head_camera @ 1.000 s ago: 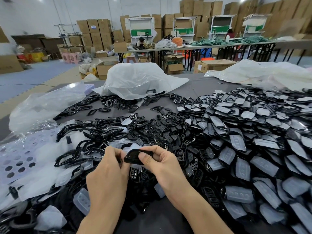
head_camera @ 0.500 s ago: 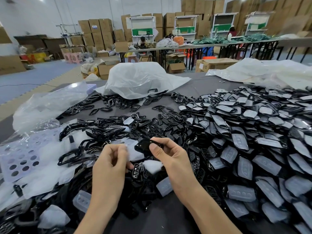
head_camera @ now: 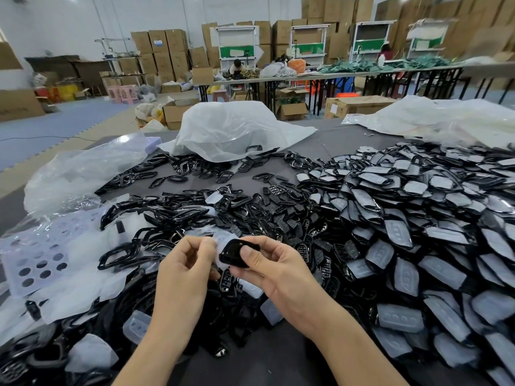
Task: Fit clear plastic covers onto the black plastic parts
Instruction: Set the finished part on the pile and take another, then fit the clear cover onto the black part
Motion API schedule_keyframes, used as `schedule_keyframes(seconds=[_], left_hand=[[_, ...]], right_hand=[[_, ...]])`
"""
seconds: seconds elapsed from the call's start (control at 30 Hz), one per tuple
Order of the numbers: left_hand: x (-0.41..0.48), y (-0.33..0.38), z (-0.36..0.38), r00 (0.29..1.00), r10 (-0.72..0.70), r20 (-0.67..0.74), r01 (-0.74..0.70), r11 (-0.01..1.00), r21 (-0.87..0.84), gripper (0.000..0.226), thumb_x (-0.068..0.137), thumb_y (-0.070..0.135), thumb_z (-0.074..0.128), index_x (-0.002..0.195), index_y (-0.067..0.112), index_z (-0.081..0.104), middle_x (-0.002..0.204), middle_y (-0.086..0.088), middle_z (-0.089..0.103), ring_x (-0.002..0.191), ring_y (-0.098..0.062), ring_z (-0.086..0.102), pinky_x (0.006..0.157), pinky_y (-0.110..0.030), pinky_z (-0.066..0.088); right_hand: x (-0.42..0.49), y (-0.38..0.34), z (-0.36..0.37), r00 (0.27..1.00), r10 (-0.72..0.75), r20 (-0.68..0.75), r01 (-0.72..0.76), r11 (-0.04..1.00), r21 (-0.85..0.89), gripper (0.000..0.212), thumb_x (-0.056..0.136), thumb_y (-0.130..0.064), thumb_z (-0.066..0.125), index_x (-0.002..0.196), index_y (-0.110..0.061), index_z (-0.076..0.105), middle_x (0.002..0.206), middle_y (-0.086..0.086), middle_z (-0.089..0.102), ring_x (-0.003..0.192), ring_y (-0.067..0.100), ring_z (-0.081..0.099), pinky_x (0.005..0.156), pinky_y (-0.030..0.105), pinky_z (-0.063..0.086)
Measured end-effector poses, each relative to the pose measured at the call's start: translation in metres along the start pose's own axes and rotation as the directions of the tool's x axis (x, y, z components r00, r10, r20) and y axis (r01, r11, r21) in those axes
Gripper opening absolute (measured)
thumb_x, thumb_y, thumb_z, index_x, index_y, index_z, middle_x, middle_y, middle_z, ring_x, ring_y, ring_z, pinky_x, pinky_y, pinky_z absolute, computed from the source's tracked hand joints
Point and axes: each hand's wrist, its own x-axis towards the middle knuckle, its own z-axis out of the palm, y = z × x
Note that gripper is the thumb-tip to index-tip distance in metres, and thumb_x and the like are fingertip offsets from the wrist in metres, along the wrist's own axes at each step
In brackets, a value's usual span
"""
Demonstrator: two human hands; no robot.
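Black part pinched in right hand; clear cover pinched against it by left hand, just left of finished heap. Probably light; cover thin, flexible, slippery. Best gripped by edges.

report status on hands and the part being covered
Left hand pinches clear cover. Right hand grips black part, thumb on top. Cover against part, seating unclear. Nothing between them.

The black part is smooth, glossy plastic; the cover against it is frosted, translucent plastic. The bench top looks matt dark grey. The far bag is thin, crinkled, shiny film. The far boxes are matt brown cardboard.
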Motion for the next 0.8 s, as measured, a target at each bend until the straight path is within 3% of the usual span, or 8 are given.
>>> schedule_keyframes(seconds=[0.13,0.2,0.37,0.47,0.57,0.8], left_hand=[[0.015,-0.005,-0.016,0.981,-0.045,-0.190,0.026,0.994,-0.103,0.014,0.092,0.020,0.058,0.081,0.018,0.066,0.070,0.001,0.070,0.060,-0.011,0.064,0.064,-0.026,0.051],[0.019,-0.008,-0.022,0.976,-0.061,-0.208,0.030,0.988,-0.150,0.011,0.092,0.019,0.059,0.083,0.017,0.065,0.070,0.001,0.069,0.063,-0.013,0.063,0.064,-0.025,0.053],[0.014,-0.011,-0.011,0.992,-0.055,-0.115,0.031,0.978,-0.205,0.009,0.093,0.007,0.060,0.096,0.016,0.064,0.076,-0.001,0.070,0.064,-0.015,0.069,0.062,-0.020,0.056],[0.012,-0.010,-0.008,0.996,-0.081,-0.025,0.071,0.958,-0.278,0.014,0.097,0.009,0.058,0.104,0.018,0.068,0.081,-0.004,0.069,0.069,-0.015,0.067,0.065,-0.021,0.057],[0.009,-0.006,-0.007,0.989,-0.117,0.089,0.140,0.934,-0.327,0.014,0.096,0.015,0.061,0.099,0.016,0.075,0.084,-0.011,0.069,0.076,-0.016,0.066,0.071,-0.023,0.058],[-0.002,0.006,0.000,0.964,-0.057,0.260,0.129,0.954,-0.270,0.016,0.078,0.030,0.070,0.089,0.020,0.075,0.077,-0.010,0.072,0.072,-0.020,0.070,0.069,-0.024,0.058]], right_hand=[[0.000,-0.003,-0.005,0.999,0.032,0.018,-0.033,0.998,0.048,0.025,0.083,-0.014,0.074,0.107,-0.006,0.073,0.110,0.015,0.074,0.102,0.028,0.072,0.087,0.033,0.058],[0.001,-0.003,-0.006,0.999,0.043,-0.013,-0.043,0.999,0.024,0.027,0.083,-0.016,0.075,0.108,-0.006,0.072,0.115,0.020,0.072,0.105,0.031,0.071,0.090,0.037,0.058],[0.001,-0.002,-0.003,0.992,0.011,-0.125,-0.024,0.994,-0.110,0.022,0.077,-0.026,0.078,0.098,-0.017,0.078,0.104,0.016,0.068,0.102,0.024,0.071,0.086,0.033,0.059],[0.001,-0.004,-0.002,0.974,-0.045,-0.224,0.018,0.992,-0.123,0.011,0.089,-0.013,0.072,0.100,-0.012,0.074,0.095,0.012,0.076,0.087,0.026,0.076,0.069,0.026,0.060],[0.002,-0.003,-0.004,0.943,-0.087,-0.322,0.049,0.991,-0.124,0.011,0.093,-0.007,0.066,0.104,-0.009,0.070,0.084,0.006,0.077,0.078,0.024,0.076,0.066,0.021,0.059],[0.002,0.001,-0.002,0.959,-0.083,-0.270,0.043,0.988,-0.149,0.016,0.097,-0.004,0.062,0.109,-0.011,0.069,0.091,0.009,0.077,0.086,0.021,0.076,0.070,0.021,0.058]])
